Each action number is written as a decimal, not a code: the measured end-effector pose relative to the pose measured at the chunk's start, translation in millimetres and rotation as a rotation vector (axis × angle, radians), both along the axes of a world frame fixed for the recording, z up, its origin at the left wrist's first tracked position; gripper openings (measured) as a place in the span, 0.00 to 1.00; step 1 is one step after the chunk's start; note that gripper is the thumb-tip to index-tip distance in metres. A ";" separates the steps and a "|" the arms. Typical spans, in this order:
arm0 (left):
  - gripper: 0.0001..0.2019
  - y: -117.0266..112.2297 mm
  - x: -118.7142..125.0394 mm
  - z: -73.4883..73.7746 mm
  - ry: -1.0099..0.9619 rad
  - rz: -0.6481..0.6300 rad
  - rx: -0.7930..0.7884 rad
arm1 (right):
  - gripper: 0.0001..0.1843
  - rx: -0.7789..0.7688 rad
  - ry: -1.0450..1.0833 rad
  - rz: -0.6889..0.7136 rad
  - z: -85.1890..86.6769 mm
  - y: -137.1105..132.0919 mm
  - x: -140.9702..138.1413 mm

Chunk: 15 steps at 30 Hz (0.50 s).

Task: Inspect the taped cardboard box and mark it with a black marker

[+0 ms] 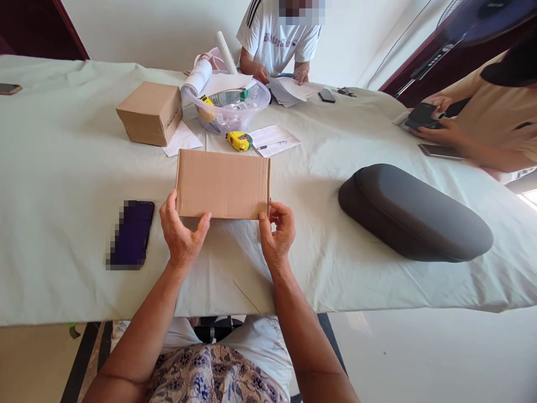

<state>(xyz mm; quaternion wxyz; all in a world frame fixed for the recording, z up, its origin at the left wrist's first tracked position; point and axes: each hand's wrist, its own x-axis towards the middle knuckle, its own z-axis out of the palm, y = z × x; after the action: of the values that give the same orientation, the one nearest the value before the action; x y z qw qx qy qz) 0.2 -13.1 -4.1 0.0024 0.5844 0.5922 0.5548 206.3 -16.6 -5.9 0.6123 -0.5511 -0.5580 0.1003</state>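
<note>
A flat brown cardboard box (222,183) is held just above the pale cloth-covered table (62,168), in front of me. My left hand (181,234) grips its near left corner with thumb and fingers. My right hand (277,232) pinches its near right corner. Both forearms reach in from the bottom of the view.
A phone (132,233) lies left of my hands, and a dark grey oblong case (413,214) lies to the right. Farther back are a second cardboard box (151,113), a clear bowl (232,106), a yellow tape measure (239,140) and papers (272,139). Two other people sit at the far and right sides.
</note>
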 end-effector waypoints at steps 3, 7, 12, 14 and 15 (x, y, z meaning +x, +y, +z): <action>0.42 -2.3 3.8 -0.9 0.023 0.013 0.017 | 0.16 0.041 -0.128 -0.047 -2.8 -1.4 -3.2; 0.44 -5.5 9.8 -2.1 0.050 0.018 0.012 | 0.26 0.131 -0.278 -0.113 -5.1 -3.3 -12.4; 0.48 -9.7 15.6 -0.2 0.050 0.026 -0.039 | 0.33 0.079 -0.330 -0.161 -6.5 -5.1 -19.5; 0.47 -10.2 16.6 0.3 0.026 0.030 -0.051 | 0.33 0.069 -0.311 -0.159 -7.4 -5.1 -19.5; 0.47 -10.1 16.7 0.4 0.012 0.028 -0.053 | 0.33 0.070 -0.293 -0.151 -7.8 -4.9 -19.1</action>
<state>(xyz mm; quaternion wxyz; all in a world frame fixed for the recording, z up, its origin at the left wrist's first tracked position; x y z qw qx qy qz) 16.9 -23.2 -3.7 0.0066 0.5790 0.6149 0.5354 187.2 -21.4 -13.7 0.5490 -0.5785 -0.6014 -0.0467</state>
